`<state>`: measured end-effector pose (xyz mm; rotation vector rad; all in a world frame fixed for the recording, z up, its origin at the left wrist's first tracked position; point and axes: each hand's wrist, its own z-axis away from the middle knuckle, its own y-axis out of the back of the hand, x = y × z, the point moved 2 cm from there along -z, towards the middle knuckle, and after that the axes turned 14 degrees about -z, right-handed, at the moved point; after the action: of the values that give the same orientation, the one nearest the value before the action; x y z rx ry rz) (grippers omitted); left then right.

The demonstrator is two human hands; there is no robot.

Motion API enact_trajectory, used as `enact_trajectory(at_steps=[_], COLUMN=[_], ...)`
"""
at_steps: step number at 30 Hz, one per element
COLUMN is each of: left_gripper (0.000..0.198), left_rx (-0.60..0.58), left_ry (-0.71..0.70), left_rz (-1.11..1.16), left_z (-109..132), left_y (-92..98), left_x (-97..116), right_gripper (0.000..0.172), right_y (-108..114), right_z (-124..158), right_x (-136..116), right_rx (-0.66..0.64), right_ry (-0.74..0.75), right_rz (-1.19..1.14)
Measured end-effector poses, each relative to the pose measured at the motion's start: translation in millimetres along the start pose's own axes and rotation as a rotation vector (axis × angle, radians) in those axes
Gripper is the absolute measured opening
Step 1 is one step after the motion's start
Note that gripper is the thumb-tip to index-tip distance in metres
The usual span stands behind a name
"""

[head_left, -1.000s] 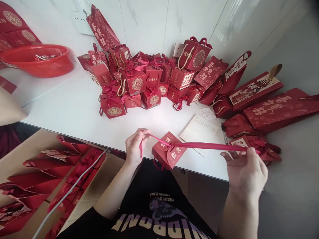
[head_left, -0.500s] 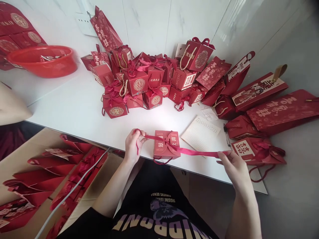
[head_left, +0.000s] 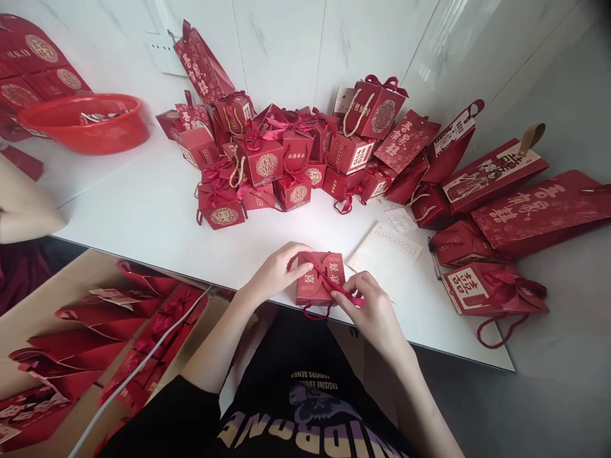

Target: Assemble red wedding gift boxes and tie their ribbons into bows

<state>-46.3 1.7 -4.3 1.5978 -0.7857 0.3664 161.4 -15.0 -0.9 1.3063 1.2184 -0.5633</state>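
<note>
A small red gift box point(head_left: 319, 286) with gold characters stands at the near edge of the white table point(head_left: 143, 210). A red ribbon point(head_left: 329, 280) runs across its top. My left hand point(head_left: 277, 270) pinches the ribbon at the box's left top corner. My right hand point(head_left: 370, 312) pinches the ribbon's other end close to the box's right side. Both hands have their fingers closed on the ribbon.
A heap of finished red gift boxes point(head_left: 267, 159) and red bags point(head_left: 496, 172) lines the back wall. A paper sheet point(head_left: 384, 251) lies right of the box. A red basin point(head_left: 86, 121) sits far left. Cardboard cartons of red bags point(head_left: 71, 343) stand below the table. Another person's arm point(head_left: 23, 210) shows at left.
The ribbon was stretched wide to the right; my right hand has come in to the box, and both hands now hold the ribbon close over its top.
</note>
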Motion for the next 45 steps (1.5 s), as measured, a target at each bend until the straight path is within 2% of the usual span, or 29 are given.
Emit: enact_trajectory(at_steps=[3,6,9,11,13,16,22,26,28,34,36,39,45], left_gripper=[0.015,0.022,0.024,0.026,0.028,0.028,0.027,0.047,0.053,0.045,0.044,0.045,0.049], left_rx=[0.039,0.026,0.019,-0.061,-0.151,-0.181,-0.153,-0.048,-0.056,-0.315,-0.368,-0.383,-0.355], left_ry=[-0.121,-0.147,-0.002,0.116,0.2,0.272,0.342,0.435,0.459,0.313,0.279,0.272,0.236], left_rz=[-0.036,-0.074,-0.148,-0.138,-0.082,0.003,0.079,0.108,0.098,0.303,0.372,0.418,0.567], left_z=[1,0,4,9,16,23,26,31,33,35,33,30,28], left_y=[1.1,5.3,10.6,11.4,10.8,10.3,4.8,0.3,-1.3,-3.3,-2.9,-3.8,-15.5], left_x=[3,8,14,19,24,30,32,26,22,8,2,-6,-14], right_gripper=[0.02,0.019,0.017,0.017,0.02,0.027,0.044,0.048,0.048,0.048,0.049,0.049,0.047], right_y=[1,3,9,13,15,15,13,12,12,10,10,10,9], right_z=[0,-3,-7,-9,-9,-9,-19,-27,-28,-24,-23,-22,-23], right_x=[-1,2,5,6,6,5,8,24,32,44,47,52,59], right_rx=[-0.048,-0.002,0.123,0.163,0.115,-0.044,-0.152,-0.208,-0.215,-0.238,-0.26,-0.308,-0.4], right_ry=[0.044,0.088,0.099,0.074,-0.008,-0.164,-0.278,-0.402,-0.452,-0.562,-0.589,-0.6,-0.531], right_rz=[0.005,0.042,0.123,0.13,0.069,-0.073,-0.281,-0.464,-0.529,-0.702,-0.724,-0.73,-0.833])
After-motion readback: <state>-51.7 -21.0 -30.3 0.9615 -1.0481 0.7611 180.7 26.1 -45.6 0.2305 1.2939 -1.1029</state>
